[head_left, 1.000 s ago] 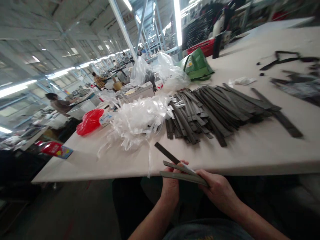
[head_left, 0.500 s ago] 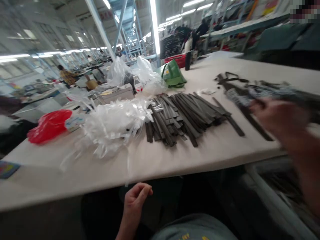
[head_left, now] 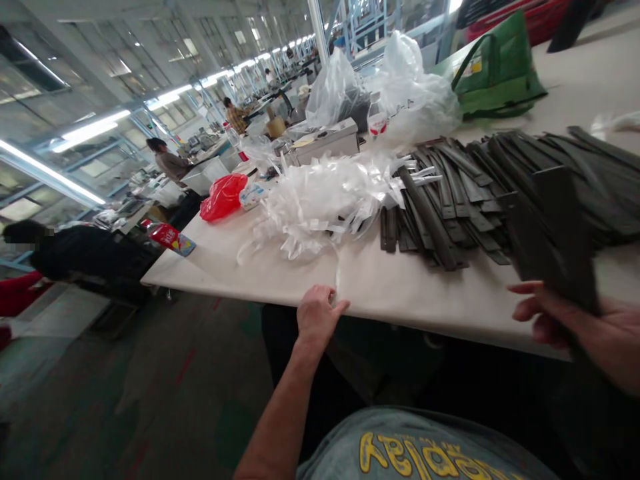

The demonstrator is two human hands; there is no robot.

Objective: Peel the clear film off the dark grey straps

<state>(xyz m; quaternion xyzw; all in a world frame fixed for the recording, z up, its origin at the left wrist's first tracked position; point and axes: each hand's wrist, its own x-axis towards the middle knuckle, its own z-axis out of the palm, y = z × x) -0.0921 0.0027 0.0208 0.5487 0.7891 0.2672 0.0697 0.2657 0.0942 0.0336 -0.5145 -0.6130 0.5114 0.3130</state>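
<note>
My left hand (head_left: 317,315) rests at the near edge of the white table (head_left: 360,283), fingers curled around a thin clear plastic strip that hangs from the pile of clear plastic sleeves (head_left: 325,200). My right hand (head_left: 575,323) is low at the right, closed on a bunch of dark grey flat strips (head_left: 550,233) that stand up from it, blurred. Behind them, a large heap of the same dark strips (head_left: 475,187) lies spread on the table.
A red plastic bag (head_left: 223,195), a grey box (head_left: 327,141), white bags (head_left: 400,93) and a green tote bag (head_left: 495,70) sit at the table's far side. Other people work at benches at the left (head_left: 167,163). Open floor lies at the lower left.
The view has swung left and down. My left hand rose from my lap to the table edge. My right hand came back from the far right holding a bunch of dark strips.
</note>
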